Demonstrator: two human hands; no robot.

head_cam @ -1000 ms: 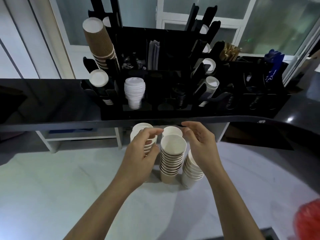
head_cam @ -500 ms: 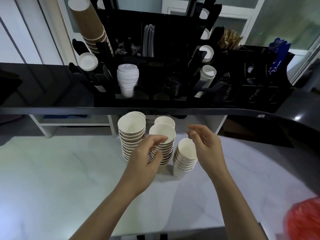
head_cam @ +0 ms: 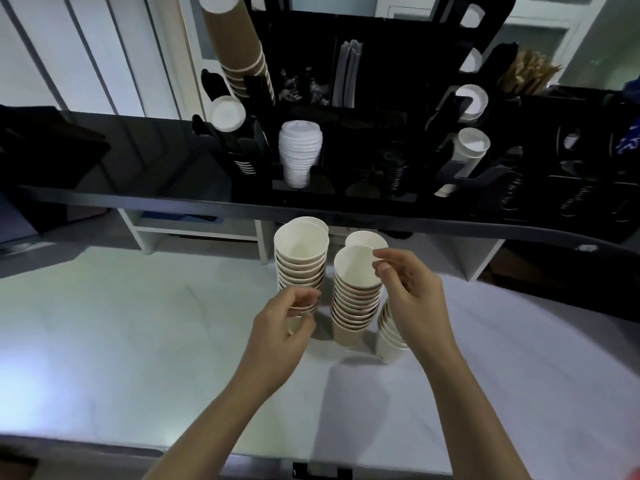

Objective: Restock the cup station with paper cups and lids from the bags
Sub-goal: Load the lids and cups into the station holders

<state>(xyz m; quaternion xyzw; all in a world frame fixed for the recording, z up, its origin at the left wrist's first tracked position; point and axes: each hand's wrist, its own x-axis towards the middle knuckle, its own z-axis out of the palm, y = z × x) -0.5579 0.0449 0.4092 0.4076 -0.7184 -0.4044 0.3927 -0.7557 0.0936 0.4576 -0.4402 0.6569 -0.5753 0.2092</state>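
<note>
Several stacks of white paper cups stand on the white counter (head_cam: 138, 341): a tall left stack (head_cam: 300, 261), a middle stack (head_cam: 356, 292), one behind it (head_cam: 365, 239) and a short right stack (head_cam: 389, 339). My left hand (head_cam: 280, 327) grips the lower part of the left stack, fingers curled round it. My right hand (head_cam: 412, 292) pinches the rim of the middle stack's top cup between thumb and forefinger. The black cup station (head_cam: 363, 140) sits on the dark shelf above.
In the station are a tall brown ribbed cup stack (head_cam: 235, 39), a pile of white lids (head_cam: 299, 150), white cups in the right-hand chutes (head_cam: 472, 145), stir sticks (head_cam: 530, 74) and bare spring slots (head_cam: 394, 174). The shelf edge (head_cam: 346, 213) overhangs the cups.
My left hand dropped from the top of the left stack to its lower part and closed on it. My right hand moved left onto the middle stack's rim.
</note>
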